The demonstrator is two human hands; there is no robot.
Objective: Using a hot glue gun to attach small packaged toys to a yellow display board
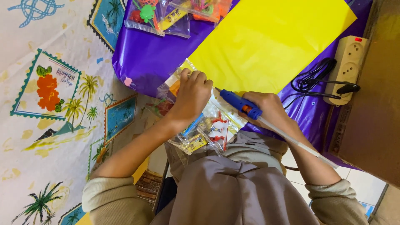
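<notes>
My left hand [191,98] presses down on the top of a clear plastic bag of small colourful toys [208,131] that lies at the near edge of the table and over my lap. My right hand [268,109] grips a blue glue gun [239,102] with its nozzle pointing left toward the bag's top edge, close to my left fingers. A white glue stick [300,143] juts out of the back of the gun along my right forearm. A large yellow sheet [271,41] lies just beyond both hands on the purple table cover [146,58].
More clear bags of toys [166,14] lie at the table's far left. A cream power strip [348,66] with a black plug and coiled cable [310,81] sits at the right. A brown cardboard surface [375,116] borders the right side. A patterned cloth [54,104] covers the left.
</notes>
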